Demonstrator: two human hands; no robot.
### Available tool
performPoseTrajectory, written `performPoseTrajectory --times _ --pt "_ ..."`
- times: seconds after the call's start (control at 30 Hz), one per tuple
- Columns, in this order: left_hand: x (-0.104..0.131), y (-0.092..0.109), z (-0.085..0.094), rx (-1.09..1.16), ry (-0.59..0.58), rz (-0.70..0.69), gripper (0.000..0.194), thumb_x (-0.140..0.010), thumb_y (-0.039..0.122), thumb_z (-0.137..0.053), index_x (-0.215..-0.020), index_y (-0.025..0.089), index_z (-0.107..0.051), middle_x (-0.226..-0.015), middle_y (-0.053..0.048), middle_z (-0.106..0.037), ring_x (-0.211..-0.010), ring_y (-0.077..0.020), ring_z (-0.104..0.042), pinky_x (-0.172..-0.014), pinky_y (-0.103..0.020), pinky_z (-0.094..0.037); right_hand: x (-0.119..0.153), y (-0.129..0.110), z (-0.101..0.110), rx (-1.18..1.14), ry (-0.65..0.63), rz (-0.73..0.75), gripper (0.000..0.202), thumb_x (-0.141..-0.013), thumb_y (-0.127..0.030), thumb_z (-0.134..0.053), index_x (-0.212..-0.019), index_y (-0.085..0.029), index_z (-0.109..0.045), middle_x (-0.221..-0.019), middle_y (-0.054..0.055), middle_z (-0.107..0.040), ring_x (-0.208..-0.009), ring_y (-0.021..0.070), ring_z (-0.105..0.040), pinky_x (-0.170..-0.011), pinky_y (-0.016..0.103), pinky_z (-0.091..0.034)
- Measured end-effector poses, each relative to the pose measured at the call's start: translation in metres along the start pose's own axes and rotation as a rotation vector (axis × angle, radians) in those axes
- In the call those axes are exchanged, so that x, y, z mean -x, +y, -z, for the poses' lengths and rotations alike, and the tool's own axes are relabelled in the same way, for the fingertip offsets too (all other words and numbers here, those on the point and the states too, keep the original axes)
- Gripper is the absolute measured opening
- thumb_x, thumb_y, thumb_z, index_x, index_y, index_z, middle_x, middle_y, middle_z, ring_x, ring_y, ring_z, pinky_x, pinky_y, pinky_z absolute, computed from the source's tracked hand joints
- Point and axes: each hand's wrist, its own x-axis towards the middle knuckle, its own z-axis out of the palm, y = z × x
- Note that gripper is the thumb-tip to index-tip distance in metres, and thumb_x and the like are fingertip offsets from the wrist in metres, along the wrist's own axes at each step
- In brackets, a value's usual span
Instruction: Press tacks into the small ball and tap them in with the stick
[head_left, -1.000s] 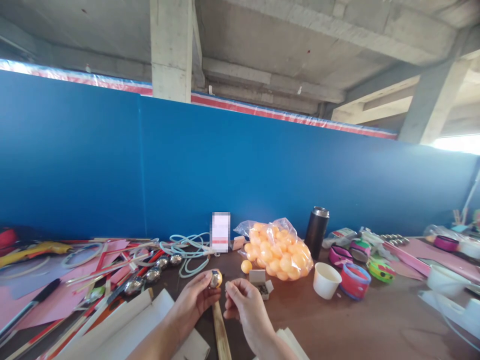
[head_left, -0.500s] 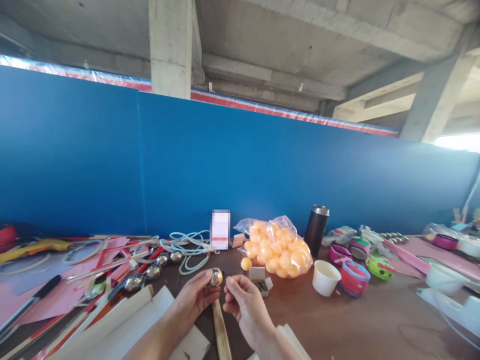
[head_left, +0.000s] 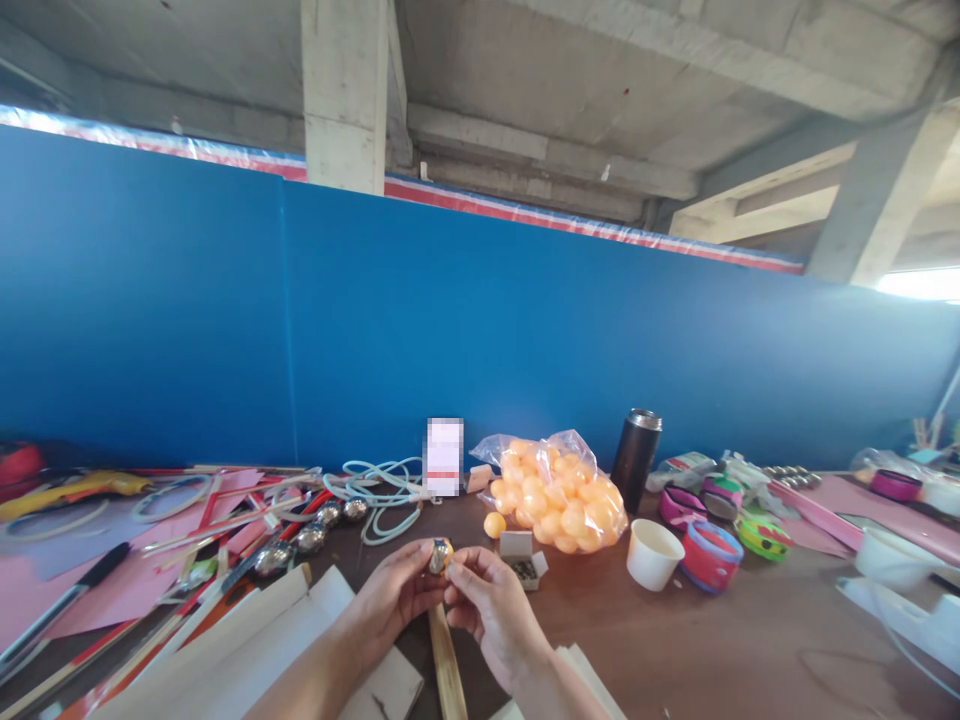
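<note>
- Half a second ago the two hands were a little apart; now the right hand (head_left: 491,610) has closed in until its fingertips touch the small ball (head_left: 440,554) that the left hand (head_left: 396,598) holds up.
- The left hand's fingers are curled round the ball, pinching it between thumb and fingertips; the ball shows an orange side and a shiny metallic side.
- The right hand's fingers are bunched at the ball's right side; whether they grip anything of their own cannot be told.
- The ball sits above the near middle of the bench (head_left: 675,650), over a wooden stick (head_left: 446,665) that lies pointing toward the person.
- The bench is brown and crowded; behind it runs a blue partition wall (head_left: 525,340), with concrete beams and a pillar overhead.
- On the left lie pink sheets, red and pale strips, a yellow glue gun (head_left: 75,488), a row of metal balls (head_left: 307,535) and a coil of pale cord (head_left: 379,490).
- A clear plastic bag (head_left: 559,490) holds many orange ping-pong balls; one loose orange ball (head_left: 493,524) lies just beside it.
- A small open cardboard box (head_left: 523,562) near the right hand holds small dark bits, too small to tell.
- A white paper cup (head_left: 654,553) stands right of the bag, a dark flask (head_left: 635,458) behind it, and rolls of coloured tape (head_left: 711,556) beside the cup.
</note>
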Motion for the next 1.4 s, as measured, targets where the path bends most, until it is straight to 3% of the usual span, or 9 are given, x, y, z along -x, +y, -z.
performPoseTrajectory --times 0.33,0.93,1.13,1.4 --pt "-0.004 -0.004 0.005 -0.057 0.021 0.025 0.031 -0.075 0.035 -0.057 -0.097 0.013 -0.062 -0.077 -0.006 -0.063 -0.068 -0.0123 -0.059 -0.06 -0.021 -0.047 -0.003 0.002 0.004 0.152 0.086 -0.036 0.024 -0.068 -0.033 -0.066 -0.08 -0.016 -0.057 -0.058 -0.004 -0.048 -0.046 0.004 -0.038 -0.036 0.012 -0.033" --pt "-0.002 -0.003 0.003 -0.075 0.021 0.016 0.029 -0.073 0.037 -0.058 -0.09 0.013 -0.063 -0.076 -0.006 -0.064 -0.068 -0.0124 -0.06 -0.062 -0.022 -0.047 -0.003 0.004 0.006 0.117 0.06 -0.029 0.028 -0.065 -0.039 -0.069 -0.077 -0.016 -0.056 -0.052 -0.006 -0.045 -0.044 0.004 -0.037 -0.038 0.013 -0.033" --pt "-0.002 -0.005 0.003 -0.088 0.022 0.011 0.028 -0.074 0.036 -0.058 -0.09 0.013 -0.063 -0.08 -0.007 -0.063 -0.068 -0.012 -0.06 -0.064 -0.023 -0.047 -0.004 0.008 0.008 0.109 0.044 0.001 0.027 -0.067 -0.038 -0.068 -0.078 -0.016 -0.055 -0.054 -0.006 -0.046 -0.045 0.0046 -0.039 -0.04 0.014 -0.038" --pt "0.005 0.003 -0.006 -0.109 -0.004 -0.023 0.028 -0.075 0.036 -0.057 -0.09 0.013 -0.062 -0.082 -0.008 -0.064 -0.073 -0.0156 -0.061 -0.071 -0.029 -0.047 -0.003 0.007 0.006 0.074 0.065 0.029 0.027 -0.066 -0.035 -0.07 -0.074 -0.015 -0.053 -0.058 -0.003 -0.051 -0.053 0.007 -0.047 -0.053 0.023 -0.049"
